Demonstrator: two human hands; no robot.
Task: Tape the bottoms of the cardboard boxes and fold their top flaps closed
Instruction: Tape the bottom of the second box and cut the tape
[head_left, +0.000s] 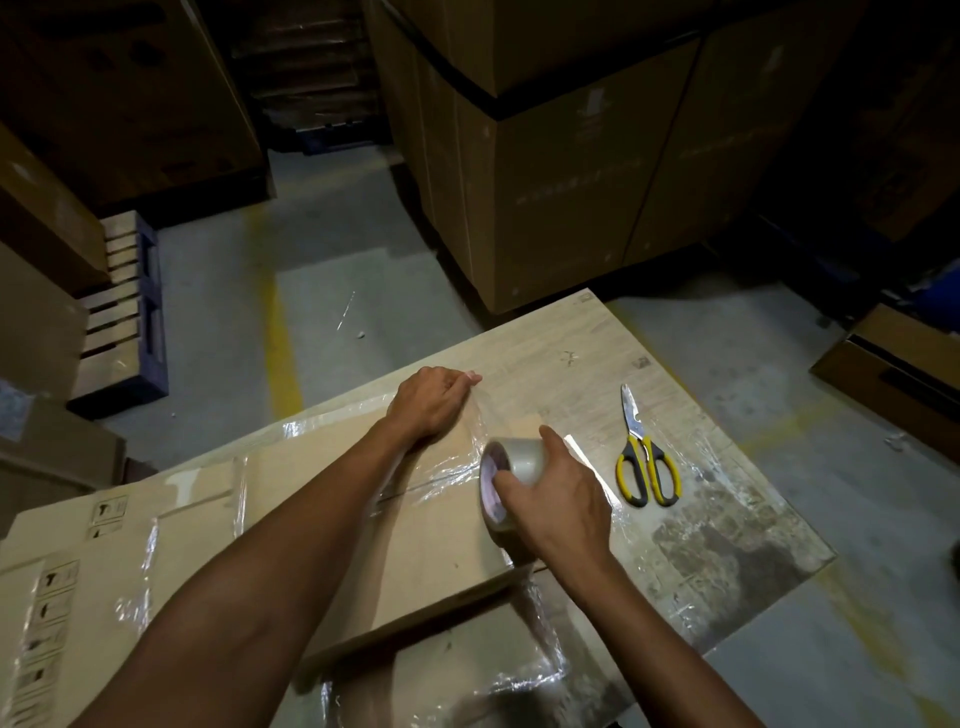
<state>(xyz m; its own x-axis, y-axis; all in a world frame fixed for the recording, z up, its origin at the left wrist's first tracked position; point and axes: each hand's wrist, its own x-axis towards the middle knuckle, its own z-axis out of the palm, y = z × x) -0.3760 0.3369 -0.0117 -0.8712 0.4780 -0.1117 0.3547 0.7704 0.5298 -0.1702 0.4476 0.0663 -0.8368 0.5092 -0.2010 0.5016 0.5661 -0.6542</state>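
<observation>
Cardboard, brown and matte: the box (363, 545) is laid on the table (727, 545) with its flap seam turned up. It is judged light, stiff across the panels but floppy at the flaps. Corners are easily crushed, so it should be held at the edges or pressed flat on a panel, not lifted by a flap.

Left hand (434, 400) is set at the box's far edge, fingers curled over the tape (475, 436) end, which is pinned there. Right hand (550, 499) is clamped on the roll (511, 465) above the box's right side, thumb over the top, fingertips at the core. Hands are apart, with a clear strip stretched between them along the seam.

Tape is glossy, thin and wrinkled where stuck down — self-sticking is a risk if tension is lost. Roll is a rigid ring, slick outside, and is best gripped through the core.

Scissors (649, 462) — yellow-black handles, steel blades closed — lie right of the box, apart from it. Tape scraps are seen on the table beyond the box's right edge.
</observation>
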